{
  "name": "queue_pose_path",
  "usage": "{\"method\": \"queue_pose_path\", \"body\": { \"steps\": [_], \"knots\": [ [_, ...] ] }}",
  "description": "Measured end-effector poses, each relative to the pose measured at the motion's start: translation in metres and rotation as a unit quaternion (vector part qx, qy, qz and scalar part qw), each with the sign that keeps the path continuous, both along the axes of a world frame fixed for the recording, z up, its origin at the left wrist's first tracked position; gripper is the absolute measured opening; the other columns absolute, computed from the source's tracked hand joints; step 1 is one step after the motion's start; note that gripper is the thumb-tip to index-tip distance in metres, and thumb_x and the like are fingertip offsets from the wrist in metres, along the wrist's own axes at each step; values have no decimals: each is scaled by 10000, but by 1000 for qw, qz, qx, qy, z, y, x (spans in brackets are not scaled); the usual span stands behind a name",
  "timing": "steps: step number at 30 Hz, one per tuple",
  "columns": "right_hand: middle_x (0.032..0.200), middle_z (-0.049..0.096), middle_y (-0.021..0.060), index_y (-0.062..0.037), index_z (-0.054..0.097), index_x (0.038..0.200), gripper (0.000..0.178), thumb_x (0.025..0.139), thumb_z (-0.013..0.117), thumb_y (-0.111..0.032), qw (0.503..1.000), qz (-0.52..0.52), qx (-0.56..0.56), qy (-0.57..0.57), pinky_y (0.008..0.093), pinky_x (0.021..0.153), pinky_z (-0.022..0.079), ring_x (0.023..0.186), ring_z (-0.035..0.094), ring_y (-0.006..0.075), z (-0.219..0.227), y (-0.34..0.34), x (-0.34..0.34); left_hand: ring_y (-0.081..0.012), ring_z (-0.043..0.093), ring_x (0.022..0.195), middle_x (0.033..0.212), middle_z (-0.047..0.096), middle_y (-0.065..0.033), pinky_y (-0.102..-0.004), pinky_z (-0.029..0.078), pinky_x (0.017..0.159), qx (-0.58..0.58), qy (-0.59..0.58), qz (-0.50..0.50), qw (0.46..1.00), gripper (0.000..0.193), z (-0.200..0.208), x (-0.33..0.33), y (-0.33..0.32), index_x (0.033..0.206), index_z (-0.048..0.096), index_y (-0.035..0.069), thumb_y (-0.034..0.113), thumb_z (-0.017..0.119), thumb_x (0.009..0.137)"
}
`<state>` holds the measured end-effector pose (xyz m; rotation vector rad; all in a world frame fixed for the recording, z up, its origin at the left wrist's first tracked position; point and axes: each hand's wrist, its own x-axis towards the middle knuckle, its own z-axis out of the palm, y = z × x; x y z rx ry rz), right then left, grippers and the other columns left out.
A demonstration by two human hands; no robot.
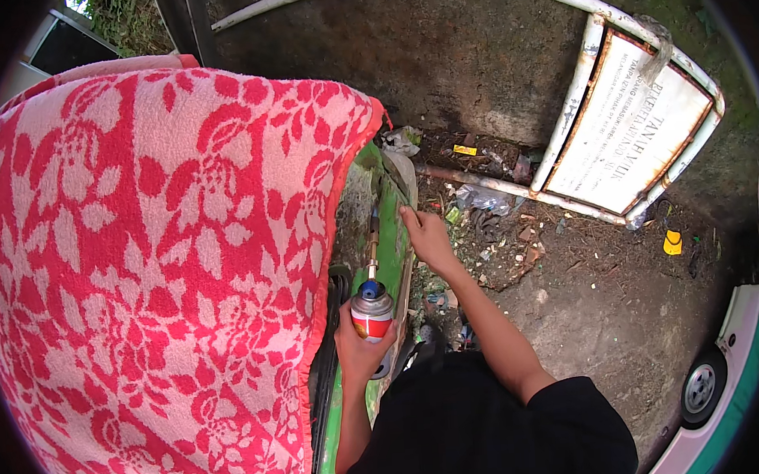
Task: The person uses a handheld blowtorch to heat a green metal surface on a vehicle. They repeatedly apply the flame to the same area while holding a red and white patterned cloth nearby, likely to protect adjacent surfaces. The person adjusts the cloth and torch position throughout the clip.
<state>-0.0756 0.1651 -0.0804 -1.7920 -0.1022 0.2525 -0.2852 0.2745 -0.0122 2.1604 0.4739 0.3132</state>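
Observation:
My left hand (362, 348) is wrapped round a gas torch, a canister (373, 325) with a red and white label. Its blue valve and slim metal nozzle (373, 259) point away from me, along a worn green vehicle panel (388, 236). Whether a flame burns cannot be seen. My right hand (428, 237) is closed at the panel's right edge, thumb and fingers pressed together near the far end. What they pinch, if anything, is too small to make out. Patches of the panel are bare and greyish beyond the nozzle.
A red and pink floral towel (167, 274) covers a large area on the left, reaching the panel. Beyond on the right, a rusty white-framed sign (627, 125) leans by a wall (474, 69). Litter and rubble (500, 248) lie on the ground; a vehicle's wheel (703, 387) shows at lower right.

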Motion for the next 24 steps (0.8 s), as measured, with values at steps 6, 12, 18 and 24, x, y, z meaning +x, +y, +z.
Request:
{"method": "queue_pose_path", "body": {
  "steps": [6, 12, 18, 24],
  "knots": [
    [586, 508, 207, 81, 624, 797, 601, 1062, 551, -454, 1000, 22, -2, -15, 465, 580, 413, 552, 507, 327, 16, -16, -28, -305, 761, 920, 1043, 740, -209, -414, 593, 820, -22, 53, 10, 998, 730, -12, -10, 1, 1284, 540, -16, 284, 931, 745],
    [590, 519, 210, 94, 627, 830, 607, 1089, 498, -440, 996, 81, -1, -22, 469, 603, 419, 562, 538, 310, 43, -4, -8, -325, 762, 919, 1021, 741, -211, -424, 592, 819, -10, 35, 9, 999, 727, -16, -13, -1, 1284, 544, -11, 302, 926, 751],
    [640, 573, 291, 104, 630, 815, 624, 1080, 506, -447, 998, 59, -20, -19, 515, 658, 465, 633, 629, 438, 60, 8, -9, -358, 756, 902, 1030, 736, -234, -441, 588, 796, -6, 61, 18, 998, 722, -25, -13, -2, 1281, 547, -11, 297, 918, 744],
    [609, 552, 269, 111, 621, 778, 654, 1065, 533, -470, 997, 74, -27, -10, 510, 639, 456, 580, 587, 385, 62, 12, -3, -367, 754, 905, 1019, 731, -244, -446, 585, 793, 20, 49, 0, 999, 729, -39, -23, -4, 1271, 548, -23, 289, 919, 727]
  ]
}}
